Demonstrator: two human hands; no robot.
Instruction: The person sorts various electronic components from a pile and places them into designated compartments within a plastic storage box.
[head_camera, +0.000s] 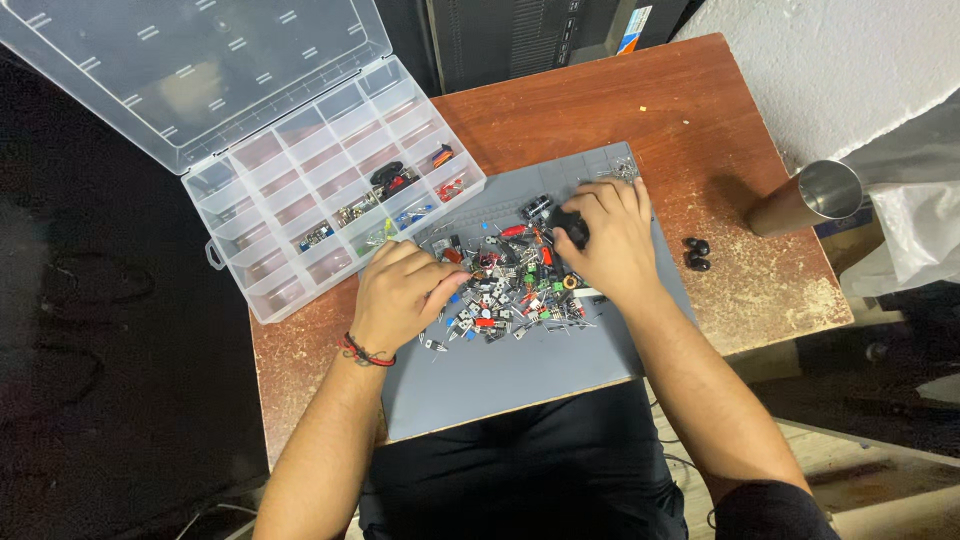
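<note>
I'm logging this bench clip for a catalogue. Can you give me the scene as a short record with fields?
Surface: worn wooden table with a grey work mat on it
Pile: small mixed electronic parts heaped on the mat
Left hand: left hand, fingertips in the pile; grip unclear
Right hand: right hand, closed on a black part
Storage: clear compartment box, lid open, a few cells holding parts
Nearby: metal cup; two black pieces on the table

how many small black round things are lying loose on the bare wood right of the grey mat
2: two small black round parts lie side by side on the wooden table, just right of the grey mat, between the right hand and the metal cup.
</note>
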